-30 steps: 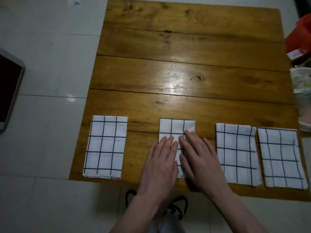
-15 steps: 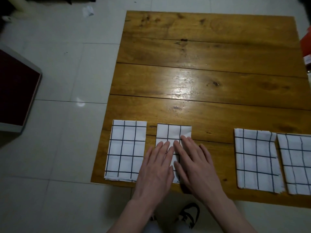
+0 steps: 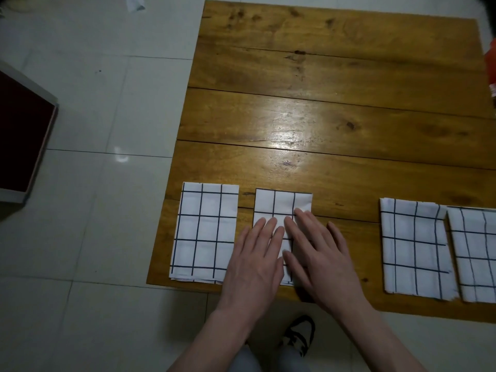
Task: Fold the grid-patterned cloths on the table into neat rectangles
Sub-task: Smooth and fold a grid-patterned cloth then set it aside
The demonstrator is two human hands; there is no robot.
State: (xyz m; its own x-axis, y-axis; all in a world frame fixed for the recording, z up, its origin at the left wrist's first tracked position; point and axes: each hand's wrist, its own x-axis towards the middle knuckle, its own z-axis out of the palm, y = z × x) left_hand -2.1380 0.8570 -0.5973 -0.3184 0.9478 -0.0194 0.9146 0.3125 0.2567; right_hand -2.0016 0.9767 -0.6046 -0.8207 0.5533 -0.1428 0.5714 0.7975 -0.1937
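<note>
Several folded white cloths with a dark grid lie in a row along the near edge of the wooden table (image 3: 335,76). The second cloth from the left (image 3: 281,204) lies under both my hands. My left hand (image 3: 255,259) presses flat on its left half, fingers straight. My right hand (image 3: 319,253) presses flat on its right half and on the wood beside it. The leftmost cloth (image 3: 204,232) lies close to the left. Two more folded cloths (image 3: 413,251) (image 3: 477,253) lie at the right, the last one cut off by the frame edge.
White floor tiles surround the table. A dark red box with a pale rim (image 3: 21,135) stands on the floor at the left. A red object (image 3: 491,68) shows at the right edge. My shoe (image 3: 300,334) is below the table's near edge.
Both hands slid the pressed cloth leftward, from midway between its neighbours to close beside the leftmost cloth, leaving a wide gap on its right. The view also shifted left.
</note>
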